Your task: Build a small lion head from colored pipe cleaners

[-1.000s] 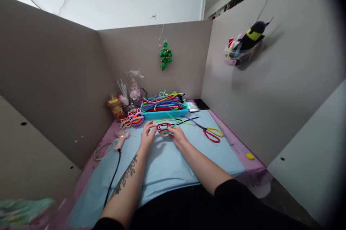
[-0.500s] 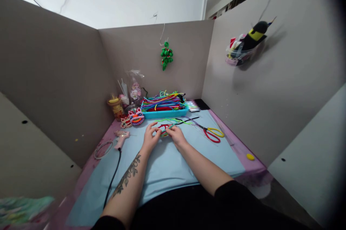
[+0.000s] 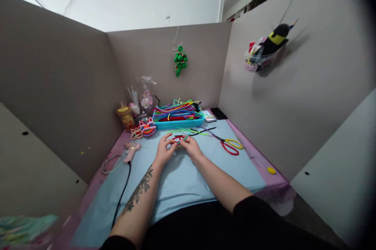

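Observation:
My left hand (image 3: 165, 149) and my right hand (image 3: 190, 147) meet over the light blue mat (image 3: 182, 187), fingers pinched on a small red pipe-cleaner piece (image 3: 178, 140) with green and yellow bits. Most of the piece is hidden between my fingers. Loose green and black pipe cleaners (image 3: 194, 131) lie just beyond my hands.
A turquoise tray (image 3: 179, 124) full of coloured pipe cleaners stands behind. Red and yellow scissors (image 3: 230, 145) lie to the right, a pink glue gun (image 3: 131, 151) with a black cord to the left. Small cat-face crafts (image 3: 147, 127), jars and grey partition walls surround the mat.
My hands have drawn closer together, squeezing the red pipe-cleaner loop from an open ring into a small bunch hidden between the fingers.

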`<state>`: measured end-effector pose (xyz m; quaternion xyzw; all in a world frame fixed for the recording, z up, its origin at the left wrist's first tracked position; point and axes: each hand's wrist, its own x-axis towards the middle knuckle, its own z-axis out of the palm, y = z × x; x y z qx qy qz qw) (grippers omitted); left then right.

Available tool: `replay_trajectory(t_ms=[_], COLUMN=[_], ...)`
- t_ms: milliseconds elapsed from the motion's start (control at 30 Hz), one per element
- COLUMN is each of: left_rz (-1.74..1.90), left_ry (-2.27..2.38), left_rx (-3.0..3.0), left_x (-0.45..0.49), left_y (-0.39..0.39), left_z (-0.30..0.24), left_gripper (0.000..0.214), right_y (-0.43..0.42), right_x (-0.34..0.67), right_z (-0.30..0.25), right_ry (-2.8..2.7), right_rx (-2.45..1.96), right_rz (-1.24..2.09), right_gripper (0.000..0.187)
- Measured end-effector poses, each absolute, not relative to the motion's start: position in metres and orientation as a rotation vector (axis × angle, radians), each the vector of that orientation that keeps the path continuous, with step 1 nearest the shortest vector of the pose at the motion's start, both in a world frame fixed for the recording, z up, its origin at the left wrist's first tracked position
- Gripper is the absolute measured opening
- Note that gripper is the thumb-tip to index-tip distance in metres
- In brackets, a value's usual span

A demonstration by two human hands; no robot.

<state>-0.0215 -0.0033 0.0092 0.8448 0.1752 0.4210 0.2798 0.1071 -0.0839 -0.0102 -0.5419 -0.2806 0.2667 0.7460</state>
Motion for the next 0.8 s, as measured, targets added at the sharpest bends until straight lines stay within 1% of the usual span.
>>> replay_trajectory(t_ms=[100, 233, 333, 400, 467, 600, 700, 800], left_rz=[1.117, 1.117, 1.126, 1.105, 1.048, 0.934, 0.843, 0.766], left_ry=[0.451, 0.487, 0.546, 0.579, 0.603, 0.560, 0.484, 0.446], left_rx=[2.306, 2.204, 2.006, 1.835, 1.647, 1.373, 1.259, 1.219], left_x=[-0.022, -0.021, -0.020, -0.019, -0.018, -0.017, -0.019, -0.021], left_y=[-0.005, -0.003, 0.003, 0.009, 0.013, 0.012, 0.008, 0.006], left_z=[0.007, 0.008, 0.008, 0.006, 0.004, 0.003, 0.005, 0.007], left_gripper=[0.013, 0.017, 0.026, 0.030, 0.034, 0.037, 0.037, 0.039], right_y=[-0.086, -0.087, -0.087, -0.087, -0.086, -0.086, -0.086, -0.088], right_x=[0.106, 0.104, 0.102, 0.102, 0.102, 0.101, 0.100, 0.101], right_z=[-0.007, -0.002, 0.000, -0.001, -0.003, -0.005, -0.002, 0.003], right_ry=[-0.636, -0.683, -0.667, -0.609, -0.556, -0.518, -0.532, -0.494], right_rx=[-1.239, -1.221, -1.148, -1.103, -1.084, -1.084, -1.035, -0.984], right_rz=[0.493, 0.500, 0.612, 0.688, 0.693, 0.747, 0.874, 0.934], right_gripper=[0.027, 0.026, 0.025, 0.032, 0.038, 0.043, 0.043, 0.039])
